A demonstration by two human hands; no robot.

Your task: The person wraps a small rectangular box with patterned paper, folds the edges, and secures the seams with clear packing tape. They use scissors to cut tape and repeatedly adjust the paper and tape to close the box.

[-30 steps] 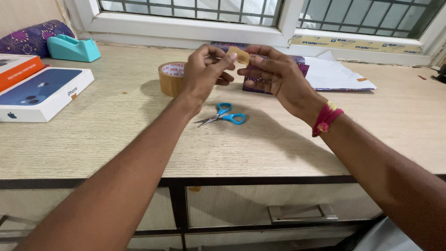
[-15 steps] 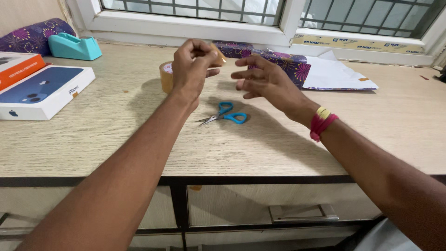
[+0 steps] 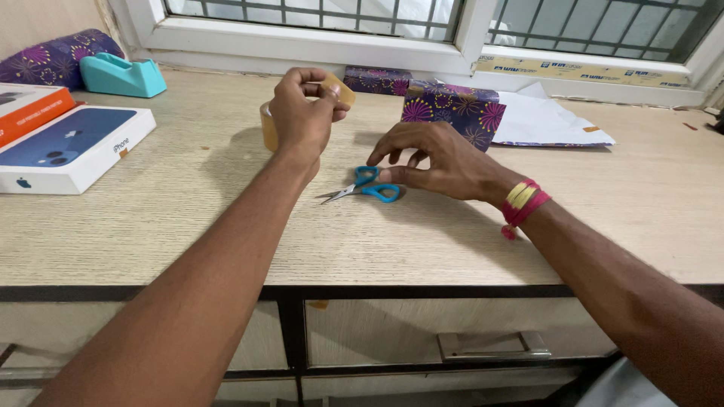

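Scissors (image 3: pixel 371 187) blue-handled; tape piece (image 3: pixel 338 88) tan; box (image 3: pixel 451 113) purple, floral.

On the desk (image 3: pixel 188 226) the scissors (image 3: pixel 363 186) lie near the middle, with the right hand (image 3: pixel 434 162) touching their handles. Just left and farther back, the left hand (image 3: pixel 302 113) is raised before the tape roll (image 3: pixel 267 128), pinching a tape piece (image 3: pixel 339 87). The wrapped box (image 3: pixel 452 109) stands behind the right hand, with paper (image 3: pixel 550 120) to its right. Two boxes (image 3: pixel 68 147) lie far left, a tape dispenser (image 3: pixel 121 75) behind them.
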